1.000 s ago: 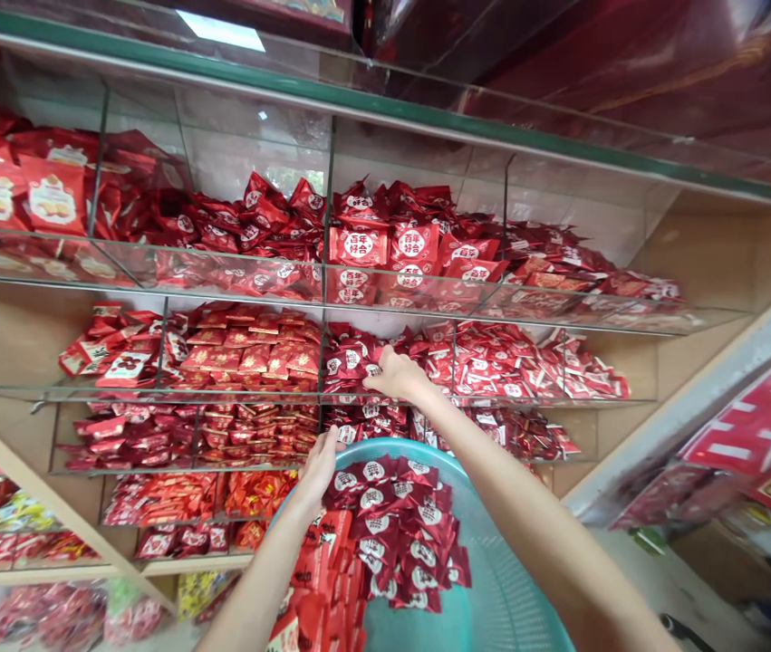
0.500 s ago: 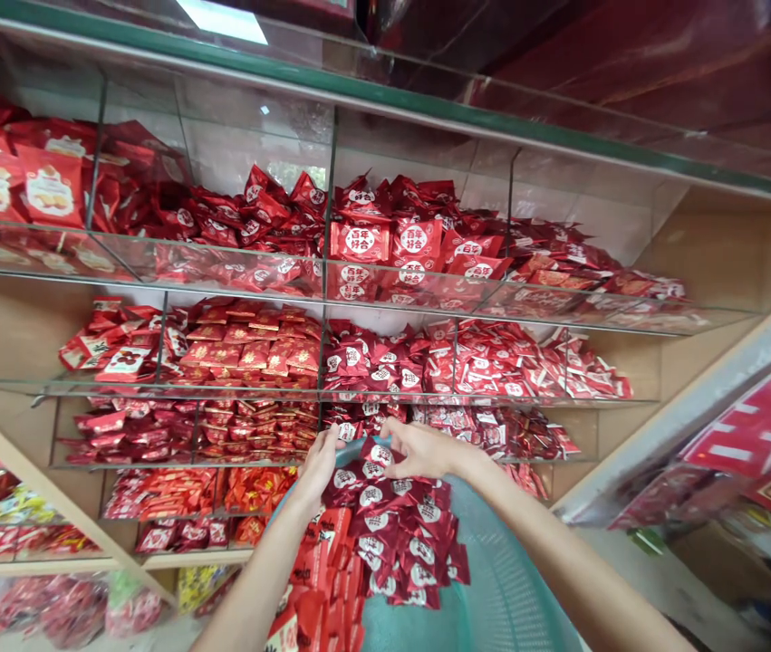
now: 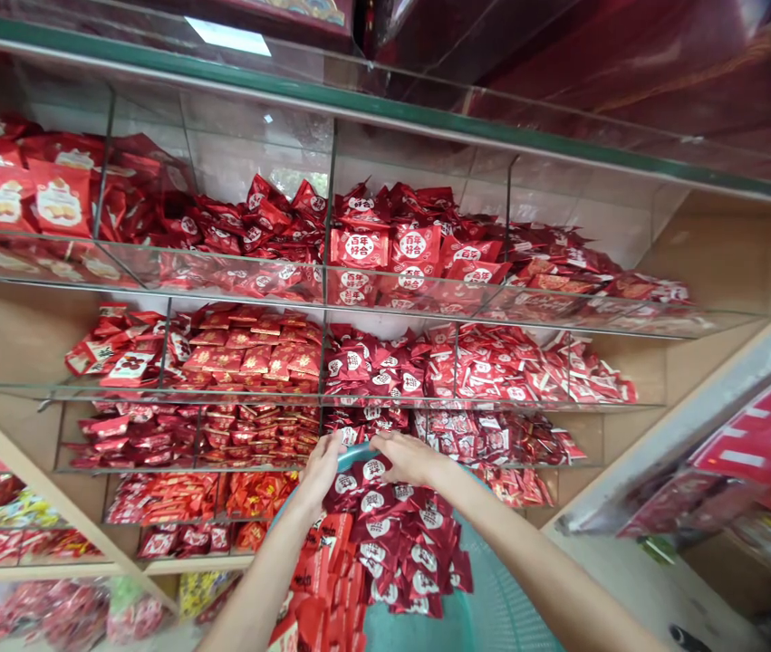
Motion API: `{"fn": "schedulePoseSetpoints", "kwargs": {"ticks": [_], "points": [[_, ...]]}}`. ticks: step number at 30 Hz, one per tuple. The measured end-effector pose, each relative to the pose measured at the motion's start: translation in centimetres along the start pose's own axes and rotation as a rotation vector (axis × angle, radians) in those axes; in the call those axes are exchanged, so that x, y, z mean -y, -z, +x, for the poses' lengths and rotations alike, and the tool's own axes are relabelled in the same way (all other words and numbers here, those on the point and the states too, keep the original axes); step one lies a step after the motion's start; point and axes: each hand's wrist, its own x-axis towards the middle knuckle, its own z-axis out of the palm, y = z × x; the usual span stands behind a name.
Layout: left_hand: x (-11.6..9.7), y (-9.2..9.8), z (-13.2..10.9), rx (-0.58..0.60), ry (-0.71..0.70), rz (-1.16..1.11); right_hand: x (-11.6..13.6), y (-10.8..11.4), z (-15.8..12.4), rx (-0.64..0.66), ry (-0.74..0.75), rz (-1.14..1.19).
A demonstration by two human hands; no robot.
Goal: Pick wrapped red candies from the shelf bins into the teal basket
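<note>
My left hand (image 3: 322,467) grips the far rim of a teal plastic basin (image 3: 494,607) held up in front of the shelves. The basin carries a heap of dark red candy packets (image 3: 399,552) and a stack of brighter red packets (image 3: 321,589) on its left side. My right hand (image 3: 407,455) lies palm down on the top of the dark red heap, fingers curled over a packet with a white round label (image 3: 372,469). Straight behind both hands is the glass shelf compartment of matching dark red packets (image 3: 371,367).
Glass shelves (image 3: 358,398) in several tiers hold red packets sorted by upright glass dividers (image 3: 326,263). A green-edged glass top (image 3: 426,113) runs above. A wooden side panel (image 3: 725,263) closes the right end. More red packages (image 3: 758,435) hang at far right.
My right hand came back from the middle shelf compartment down onto the packets in the basin. My left hand has stayed on the basin rim.
</note>
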Motion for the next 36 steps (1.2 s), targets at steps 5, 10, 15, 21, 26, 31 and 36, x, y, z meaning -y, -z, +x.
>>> {"fn": "schedulePoseSetpoints", "kwargs": {"ticks": [5,10,15,21,26,31,36], "points": [[0.0,0.2,-0.4,0.003,-0.052,0.003,0.1,0.1,-0.4,-0.062,-0.012,0.000],[0.3,0.2,-0.5,0.006,-0.092,-0.018,1.0,3.6,-1.6,-0.102,0.140,0.292],[-0.1,0.3,-0.9,0.018,-0.088,-0.015,-0.2,9.1,-1.6,-0.279,0.043,0.375],[-0.4,0.4,-1.3,0.020,-0.081,-0.009,-3.4,11.4,0.7,-0.421,-0.398,-0.172],[-0.3,0.4,-1.2,0.019,-0.101,-0.015,-3.9,10.9,2.0,-0.329,-0.448,-0.225],[-0.4,0.4,-1.3,0.001,-0.098,-0.036,-4.0,10.8,2.2,-0.298,-0.480,-0.247],[-0.5,0.3,-1.3,-0.010,-0.108,-0.036,-2.5,11.6,0.7,-0.319,-0.437,-0.265]]}}
